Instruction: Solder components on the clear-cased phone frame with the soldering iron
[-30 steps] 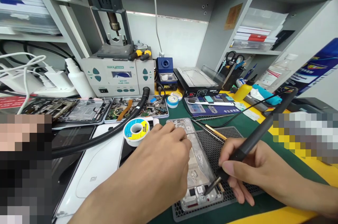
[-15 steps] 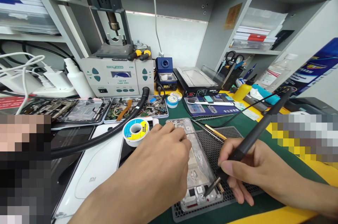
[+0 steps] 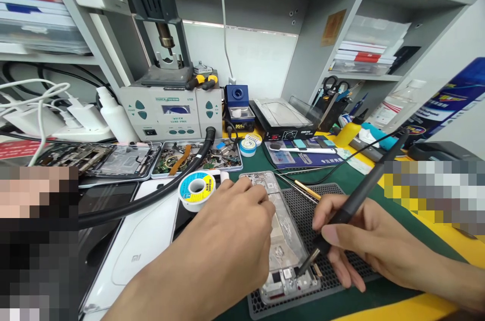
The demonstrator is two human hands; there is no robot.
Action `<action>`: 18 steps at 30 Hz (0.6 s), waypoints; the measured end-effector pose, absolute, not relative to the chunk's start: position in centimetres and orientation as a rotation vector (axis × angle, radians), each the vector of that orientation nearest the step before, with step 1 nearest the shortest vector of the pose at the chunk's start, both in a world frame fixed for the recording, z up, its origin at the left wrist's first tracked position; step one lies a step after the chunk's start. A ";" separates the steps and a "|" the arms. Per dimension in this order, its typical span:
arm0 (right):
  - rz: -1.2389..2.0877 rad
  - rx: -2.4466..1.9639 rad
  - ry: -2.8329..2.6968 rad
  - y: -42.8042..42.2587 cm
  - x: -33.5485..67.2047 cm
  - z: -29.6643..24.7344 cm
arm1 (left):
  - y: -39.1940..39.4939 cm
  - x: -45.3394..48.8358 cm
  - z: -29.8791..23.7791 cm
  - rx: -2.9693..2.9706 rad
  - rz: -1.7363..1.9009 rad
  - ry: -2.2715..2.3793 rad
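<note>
An opened phone frame lies on a black perforated mat in front of me. My left hand rests on the frame's left side, fingers curled down against it. My right hand grips a black soldering iron like a pen. The iron's tip touches the lower end of the frame. Its cable runs off to the upper right.
A solder spool sits just left of my left hand. A thick black hose crosses a white device. Behind stand a hot-air station, parts trays, a blue soldering station and a heating plate. Tweezers lie on the mat.
The view has shifted slightly. Both hands hold the same pose, with the iron's tip still at the lower end of the frame.
</note>
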State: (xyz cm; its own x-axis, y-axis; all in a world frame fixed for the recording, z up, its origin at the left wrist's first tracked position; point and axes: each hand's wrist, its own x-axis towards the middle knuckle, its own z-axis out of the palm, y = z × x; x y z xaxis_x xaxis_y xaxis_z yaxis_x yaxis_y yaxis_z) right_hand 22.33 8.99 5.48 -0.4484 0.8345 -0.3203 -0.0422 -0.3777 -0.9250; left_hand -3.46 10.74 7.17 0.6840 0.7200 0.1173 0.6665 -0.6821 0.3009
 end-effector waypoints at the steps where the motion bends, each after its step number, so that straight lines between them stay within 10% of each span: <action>1: 1.904 -1.106 -1.216 9.0 22.4 5.4 | 10.7 -3.5 7.2 2.662 0.339 1.111; 18: 1.905 -1.071 -1.268 9.5 24.2 5.1 | 10.6 -3.6 7.8 2.620 0.299 1.123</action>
